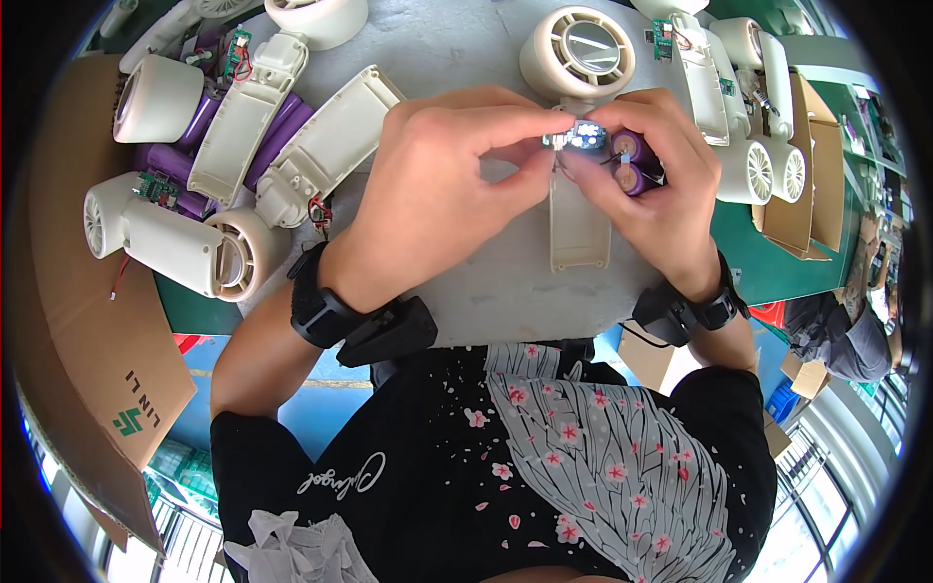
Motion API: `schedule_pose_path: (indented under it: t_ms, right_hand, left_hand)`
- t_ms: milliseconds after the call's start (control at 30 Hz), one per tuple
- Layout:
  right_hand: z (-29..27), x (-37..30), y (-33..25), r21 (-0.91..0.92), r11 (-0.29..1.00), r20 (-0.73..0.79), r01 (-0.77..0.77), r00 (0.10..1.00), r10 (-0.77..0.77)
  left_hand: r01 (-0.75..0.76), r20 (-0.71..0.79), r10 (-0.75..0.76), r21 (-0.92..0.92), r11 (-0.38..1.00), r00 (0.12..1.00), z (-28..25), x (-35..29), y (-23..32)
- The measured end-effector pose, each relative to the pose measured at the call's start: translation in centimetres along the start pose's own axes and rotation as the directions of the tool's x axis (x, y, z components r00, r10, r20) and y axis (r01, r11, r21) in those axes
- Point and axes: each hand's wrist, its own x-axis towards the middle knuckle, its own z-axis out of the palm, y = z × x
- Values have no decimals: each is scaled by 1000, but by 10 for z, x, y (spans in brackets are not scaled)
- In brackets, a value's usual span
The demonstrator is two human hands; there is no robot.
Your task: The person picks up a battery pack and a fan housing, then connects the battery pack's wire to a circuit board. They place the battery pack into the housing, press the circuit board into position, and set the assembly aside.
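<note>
Above the middle of the grey work surface (466, 58), my left hand (428, 185) pinches the end of a small circuit board (586, 134) whose lights glow white. My right hand (675, 170) is curled round a pair of purple battery cells (632, 178), their ends toward me, and its thumb and forefinger reach the board's other side. Thin wires show between board and cells. Beneath both hands lies an open cream fan handle shell (580, 243) with a round fan head (575, 53) at its far end; my fingers hide its middle.
Several cream fan bodies (175, 238), open shells (335, 126) and purple cells (199, 121) crowd the left, beside a cardboard box (87, 321). More fan parts (748, 170) and an open carton (812, 165) stand at right. Another person (841, 335) is at the far right.
</note>
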Motion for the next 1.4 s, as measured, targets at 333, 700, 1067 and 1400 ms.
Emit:
schedule_pose_path:
  t_ms: [333,700,1067,1400]
  right_hand:
    - [0,2,1,3,1000,15,1,1000,-1]
    - [1,3,-4,22,997,17,-69,997,69]
    - [3,5,-4,85,993,-39,-85,995,89]
    - [-4,1,-10,12,984,74,-179,981,178]
  left_hand:
    - [-22,1,22,23,999,1000,0,0,-3]
    - [-21,-2,21,-9,1000,1000,2,0,-6]
    - [93,47,-92,-15,996,995,11,-1,-2]
    - [94,88,-91,-21,995,992,7,-1,-1]
